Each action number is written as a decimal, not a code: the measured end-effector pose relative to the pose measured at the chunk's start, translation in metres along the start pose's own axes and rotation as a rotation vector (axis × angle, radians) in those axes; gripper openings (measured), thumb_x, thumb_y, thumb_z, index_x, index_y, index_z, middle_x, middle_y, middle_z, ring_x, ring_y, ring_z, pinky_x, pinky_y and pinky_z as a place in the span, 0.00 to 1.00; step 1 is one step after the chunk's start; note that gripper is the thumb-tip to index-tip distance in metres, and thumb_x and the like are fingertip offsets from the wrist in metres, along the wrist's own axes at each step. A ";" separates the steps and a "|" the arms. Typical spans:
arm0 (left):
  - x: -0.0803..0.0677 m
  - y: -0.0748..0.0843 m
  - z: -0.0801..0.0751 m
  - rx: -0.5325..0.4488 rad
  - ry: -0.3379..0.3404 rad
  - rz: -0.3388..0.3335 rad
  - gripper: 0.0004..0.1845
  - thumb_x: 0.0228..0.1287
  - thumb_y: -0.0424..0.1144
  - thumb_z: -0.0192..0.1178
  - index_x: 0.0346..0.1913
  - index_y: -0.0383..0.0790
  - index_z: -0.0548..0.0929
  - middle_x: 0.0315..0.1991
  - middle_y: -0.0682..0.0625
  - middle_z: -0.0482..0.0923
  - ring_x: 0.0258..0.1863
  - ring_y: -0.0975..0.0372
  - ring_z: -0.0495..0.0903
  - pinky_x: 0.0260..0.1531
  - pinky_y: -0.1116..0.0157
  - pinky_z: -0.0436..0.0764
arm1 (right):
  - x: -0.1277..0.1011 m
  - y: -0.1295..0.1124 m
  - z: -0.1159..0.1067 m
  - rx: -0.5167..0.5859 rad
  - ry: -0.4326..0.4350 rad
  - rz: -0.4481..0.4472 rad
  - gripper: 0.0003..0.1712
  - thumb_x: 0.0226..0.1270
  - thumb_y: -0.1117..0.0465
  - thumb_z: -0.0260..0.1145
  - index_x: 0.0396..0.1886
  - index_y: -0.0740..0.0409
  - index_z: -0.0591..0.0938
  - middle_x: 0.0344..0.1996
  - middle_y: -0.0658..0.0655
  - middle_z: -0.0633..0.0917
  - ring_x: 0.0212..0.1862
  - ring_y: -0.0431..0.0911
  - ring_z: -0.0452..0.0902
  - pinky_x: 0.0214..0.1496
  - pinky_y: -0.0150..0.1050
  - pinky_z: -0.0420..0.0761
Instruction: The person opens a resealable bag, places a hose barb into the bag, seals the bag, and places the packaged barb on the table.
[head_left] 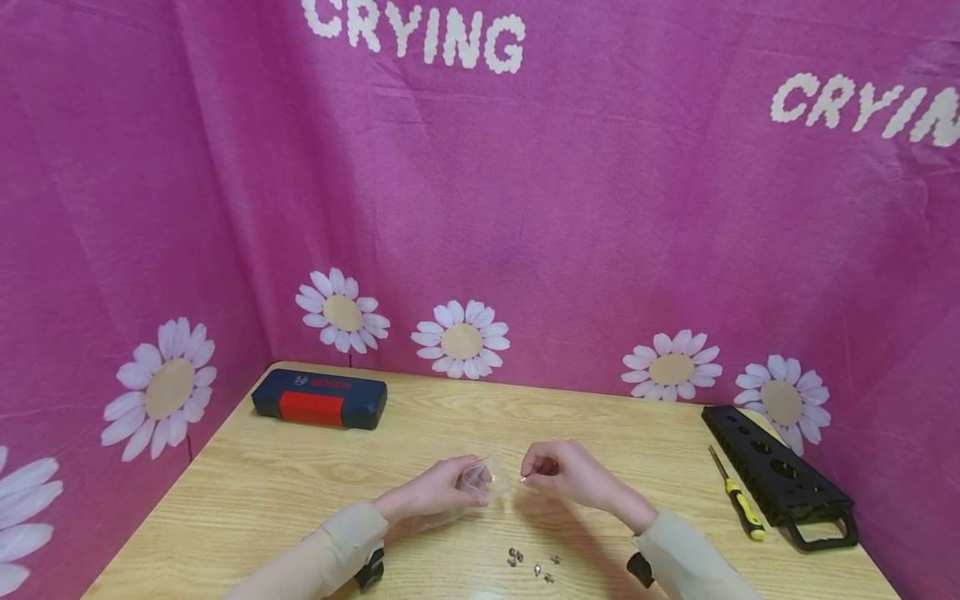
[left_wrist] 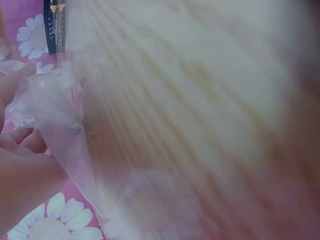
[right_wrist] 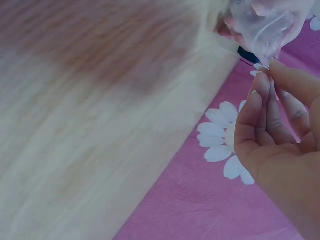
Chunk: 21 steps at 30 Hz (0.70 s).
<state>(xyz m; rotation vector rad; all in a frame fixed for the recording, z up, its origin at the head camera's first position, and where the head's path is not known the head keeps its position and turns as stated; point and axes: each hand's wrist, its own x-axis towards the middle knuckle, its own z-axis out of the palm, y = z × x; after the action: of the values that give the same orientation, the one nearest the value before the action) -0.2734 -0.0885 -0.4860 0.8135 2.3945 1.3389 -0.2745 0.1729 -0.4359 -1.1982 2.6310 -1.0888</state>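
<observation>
In the head view my left hand [head_left: 438, 490] holds a clear plastic bag [head_left: 491, 483] above the table, its end facing right. The left wrist view shows the bag [left_wrist: 57, 110] close up, with the fingers gripping it. Just right of the bag, my right hand [head_left: 576, 477] pinches a tiny shiny metal piece [head_left: 523, 479] between thumb and fingertips. I cannot tell exactly what kind of piece it is. Several small metal fittings [head_left: 537, 570] lie loose on the wooden table [head_left: 450, 417], nearer to me and below both hands.
A dark blue and red Bosch case [head_left: 318, 400] lies at the back left. On the right are a yellow and black screwdriver [head_left: 738, 500] and a long black holder with holes and a handle [head_left: 780, 471]. A pink cloth with daisies [head_left: 525, 208] hangs behind the table.
</observation>
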 end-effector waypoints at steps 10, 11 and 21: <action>0.000 -0.002 -0.001 -0.020 -0.002 0.044 0.12 0.68 0.31 0.69 0.50 0.32 0.80 0.41 0.48 0.84 0.43 0.67 0.80 0.48 0.68 0.79 | 0.029 -0.013 0.008 -0.023 -0.014 -0.036 0.04 0.66 0.72 0.72 0.34 0.61 0.85 0.28 0.51 0.88 0.32 0.29 0.77 0.38 0.30 0.83; 0.000 -0.002 -0.001 -0.019 -0.003 0.040 0.12 0.69 0.31 0.69 0.50 0.33 0.80 0.42 0.48 0.85 0.43 0.67 0.80 0.48 0.68 0.79 | 0.032 -0.015 0.009 -0.016 -0.020 -0.037 0.04 0.66 0.72 0.72 0.34 0.61 0.85 0.29 0.52 0.89 0.32 0.29 0.78 0.38 0.29 0.83; -0.003 0.000 -0.003 -0.033 -0.016 0.038 0.13 0.71 0.32 0.68 0.53 0.33 0.79 0.45 0.47 0.85 0.45 0.67 0.80 0.49 0.68 0.78 | 0.045 -0.021 0.016 0.010 -0.045 -0.060 0.03 0.66 0.73 0.71 0.36 0.64 0.86 0.31 0.56 0.91 0.33 0.33 0.83 0.40 0.31 0.85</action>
<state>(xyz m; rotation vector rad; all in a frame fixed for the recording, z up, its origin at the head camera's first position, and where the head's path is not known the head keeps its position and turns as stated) -0.2728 -0.0921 -0.4844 0.8621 2.3499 1.3773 -0.2873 0.1231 -0.4249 -1.2921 2.5688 -1.0702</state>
